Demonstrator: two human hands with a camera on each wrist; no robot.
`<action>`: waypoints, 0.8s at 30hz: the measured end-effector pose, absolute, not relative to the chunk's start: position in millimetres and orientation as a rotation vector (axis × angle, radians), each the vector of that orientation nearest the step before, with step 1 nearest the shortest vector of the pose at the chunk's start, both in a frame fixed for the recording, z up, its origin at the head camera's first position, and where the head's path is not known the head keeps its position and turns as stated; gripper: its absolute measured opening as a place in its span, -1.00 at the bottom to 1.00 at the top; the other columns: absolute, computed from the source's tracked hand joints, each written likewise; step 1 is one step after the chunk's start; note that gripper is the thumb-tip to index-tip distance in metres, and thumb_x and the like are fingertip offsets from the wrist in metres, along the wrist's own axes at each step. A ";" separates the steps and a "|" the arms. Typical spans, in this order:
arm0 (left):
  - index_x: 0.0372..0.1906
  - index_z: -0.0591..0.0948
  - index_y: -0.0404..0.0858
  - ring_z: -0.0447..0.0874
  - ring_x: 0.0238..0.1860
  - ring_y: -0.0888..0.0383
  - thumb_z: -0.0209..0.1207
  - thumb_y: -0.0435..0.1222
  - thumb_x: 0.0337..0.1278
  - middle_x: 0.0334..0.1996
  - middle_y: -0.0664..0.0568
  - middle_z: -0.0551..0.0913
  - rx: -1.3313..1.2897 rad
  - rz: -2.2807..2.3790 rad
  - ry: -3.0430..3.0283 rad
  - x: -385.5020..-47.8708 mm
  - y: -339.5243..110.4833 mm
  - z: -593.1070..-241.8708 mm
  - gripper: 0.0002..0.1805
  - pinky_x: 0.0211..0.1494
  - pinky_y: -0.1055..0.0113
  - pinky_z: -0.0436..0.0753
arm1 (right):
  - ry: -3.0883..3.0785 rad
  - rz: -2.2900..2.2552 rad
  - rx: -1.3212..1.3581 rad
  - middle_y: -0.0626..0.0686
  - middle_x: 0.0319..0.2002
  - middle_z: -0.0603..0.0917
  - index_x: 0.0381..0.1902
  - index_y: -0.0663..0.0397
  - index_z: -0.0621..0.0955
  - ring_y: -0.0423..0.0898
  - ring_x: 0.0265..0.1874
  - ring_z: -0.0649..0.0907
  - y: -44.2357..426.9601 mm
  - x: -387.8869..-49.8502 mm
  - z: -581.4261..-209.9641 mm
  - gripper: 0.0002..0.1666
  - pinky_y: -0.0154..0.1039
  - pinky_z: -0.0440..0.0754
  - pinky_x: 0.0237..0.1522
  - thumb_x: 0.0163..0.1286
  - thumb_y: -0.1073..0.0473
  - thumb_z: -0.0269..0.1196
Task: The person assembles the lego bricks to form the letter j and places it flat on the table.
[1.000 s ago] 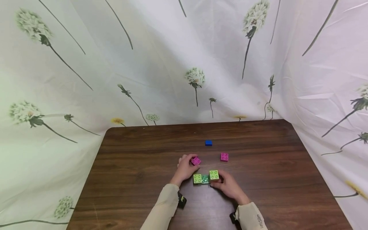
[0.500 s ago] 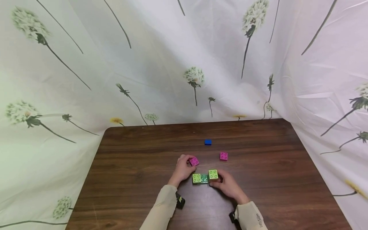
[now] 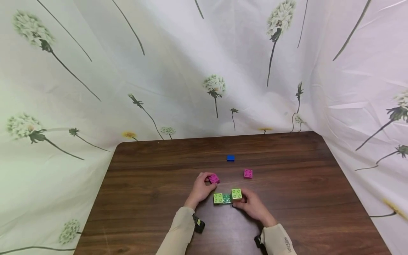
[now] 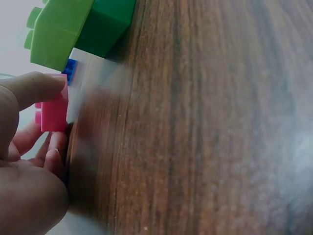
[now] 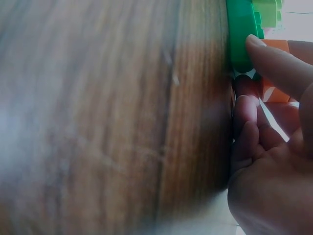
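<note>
In the head view my left hand (image 3: pixel 200 189) pinches a pink toy building brick (image 3: pixel 214 179) between thumb and fingers. The left wrist view shows that pink brick (image 4: pixel 56 110) from the side, near the table. My right hand (image 3: pixel 255 206) grips the right end of a brick build. This build has a green base brick (image 3: pixel 226 199), a lime brick (image 3: pixel 218 198) on its left end and a higher lime brick (image 3: pixel 236 194) at the right. Beneath the higher one, the right wrist view reveals an orange brick (image 5: pixel 275 91); my right thumb lies by the green base (image 5: pixel 242 36).
Beyond the hands, a second pink brick (image 3: pixel 248 174) and a flat-looking blue brick (image 3: pixel 231 158) lie on the brown wooden table (image 3: pixel 153 177). A white flower-printed cloth (image 3: pixel 185 88) hangs behind the table and at its sides.
My left hand has shifted slightly left, carrying the pink brick, which has turned a little. The right hand and the build stay in place.
</note>
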State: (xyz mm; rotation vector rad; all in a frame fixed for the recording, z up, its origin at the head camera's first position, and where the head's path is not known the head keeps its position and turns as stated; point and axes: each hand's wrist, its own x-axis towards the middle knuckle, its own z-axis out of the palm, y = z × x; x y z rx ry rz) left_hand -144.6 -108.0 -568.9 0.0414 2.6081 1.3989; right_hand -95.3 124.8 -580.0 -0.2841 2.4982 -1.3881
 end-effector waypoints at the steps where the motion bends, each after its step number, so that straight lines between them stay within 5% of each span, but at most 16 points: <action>1: 0.09 0.56 -0.22 0.44 -0.12 0.12 0.31 -0.28 0.10 -0.13 -0.03 0.51 0.039 1.419 2.595 -144.7 -108.6 -568.9 -0.59 -0.08 0.28 0.46 | 2.499 -1.389 -0.285 -0.12 -0.34 0.54 -0.06 -0.07 0.61 -0.22 -0.37 0.46 124.9 -95.3 -579.9 -0.62 -0.36 0.42 -0.33 0.14 0.13 0.42; 17: 0.15 0.53 -0.18 0.49 -0.09 0.09 0.29 -0.19 0.15 -0.09 -0.06 0.54 -0.061 1.557 2.480 -142.3 -110.4 -568.7 -0.54 0.00 0.21 0.53 | 2.499 -1.381 -0.257 -0.11 -0.37 0.52 -0.06 -0.07 0.60 -0.21 -0.39 0.45 125.0 -95.4 -579.2 -0.61 -0.36 0.40 -0.37 0.14 0.12 0.42; 24: 0.15 0.54 -0.22 0.51 -0.14 0.13 0.30 -0.21 0.14 -0.13 -0.09 0.59 -0.137 1.657 2.429 -140.2 -109.5 -566.8 -0.54 -0.08 0.34 0.52 | 2.505 -1.378 -0.249 -0.10 -0.29 0.56 -0.02 -0.07 0.60 -0.18 -0.33 0.47 124.7 -95.8 -579.0 -0.57 -0.35 0.41 -0.29 0.13 0.14 0.43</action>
